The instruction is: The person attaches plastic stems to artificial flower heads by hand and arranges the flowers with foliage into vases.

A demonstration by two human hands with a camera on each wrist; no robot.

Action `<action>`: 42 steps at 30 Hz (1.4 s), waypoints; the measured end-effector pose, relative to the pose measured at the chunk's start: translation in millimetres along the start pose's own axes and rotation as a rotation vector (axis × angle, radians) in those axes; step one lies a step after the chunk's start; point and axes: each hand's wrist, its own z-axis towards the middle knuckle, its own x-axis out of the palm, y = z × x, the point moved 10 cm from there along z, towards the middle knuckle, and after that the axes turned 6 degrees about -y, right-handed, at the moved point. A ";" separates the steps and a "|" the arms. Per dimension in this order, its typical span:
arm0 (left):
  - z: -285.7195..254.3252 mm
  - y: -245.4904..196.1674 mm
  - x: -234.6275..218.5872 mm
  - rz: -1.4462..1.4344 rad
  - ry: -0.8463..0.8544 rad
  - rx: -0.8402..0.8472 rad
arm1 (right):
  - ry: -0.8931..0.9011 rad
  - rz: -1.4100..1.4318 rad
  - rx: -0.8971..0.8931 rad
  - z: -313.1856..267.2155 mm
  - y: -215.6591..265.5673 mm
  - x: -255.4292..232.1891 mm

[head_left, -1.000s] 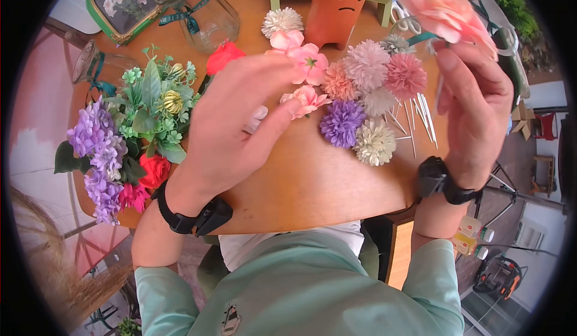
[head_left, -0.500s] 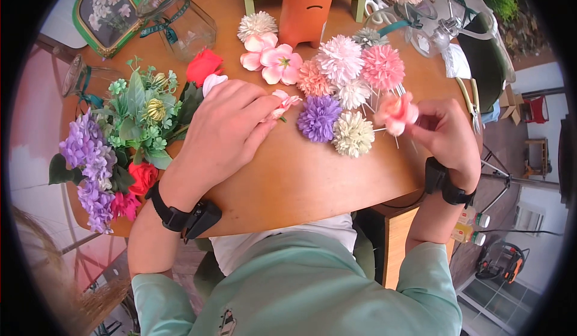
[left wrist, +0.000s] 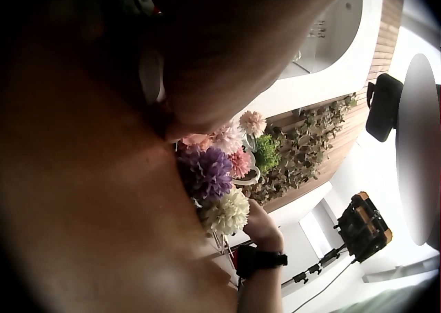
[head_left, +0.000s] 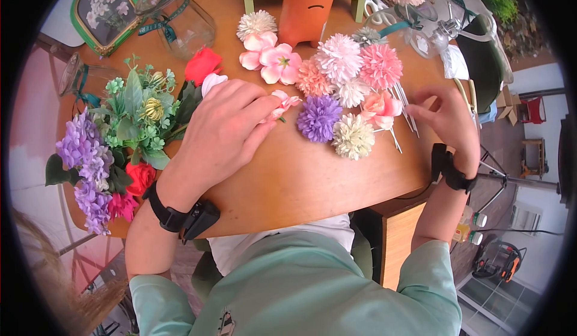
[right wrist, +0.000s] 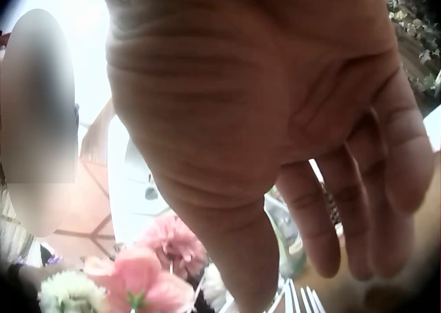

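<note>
My left hand [head_left: 225,126] is at the middle of the table, its thumb and fingers pinching a small pink flower head [head_left: 287,100], partly hidden by the fingers. My right hand [head_left: 448,117] is beside the white sticks [head_left: 410,111]; in the right wrist view its fingers [right wrist: 355,216] hang loose with nothing between them. A peach-pink flower [head_left: 381,109] lies just left of that hand, among pompom flowers in purple [head_left: 319,118], cream [head_left: 353,136] and rose [head_left: 381,66]. Two pink blossoms [head_left: 280,63] lie farther back.
At left lies a bunch of greenery [head_left: 135,111] with purple blooms [head_left: 90,174] and red roses. A glass vase [head_left: 189,27], green picture frame [head_left: 108,12] and orange pot [head_left: 308,9] with a frowning face stand behind. Glassware [head_left: 430,36] and pliers-like handles [head_left: 466,93] sit at right.
My right hand brought the peach-pink flower down from the back right, set it by the pompoms and let go, drawing slightly right. My left hand lowered onto the small pink flower head.
</note>
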 end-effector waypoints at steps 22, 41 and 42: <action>0.5 -0.5 0.0 0.004 0.006 -0.009 | 0.129 0.231 0.150 16.2 -38.1 19.3; 4.0 1.5 -17.2 -0.063 -0.134 -0.049 | -0.284 0.758 -0.165 -13.6 83.7 -53.0; 3.7 4.8 -23.0 -0.147 -0.196 -0.090 | -0.309 0.718 -0.194 -19.3 108.5 -47.7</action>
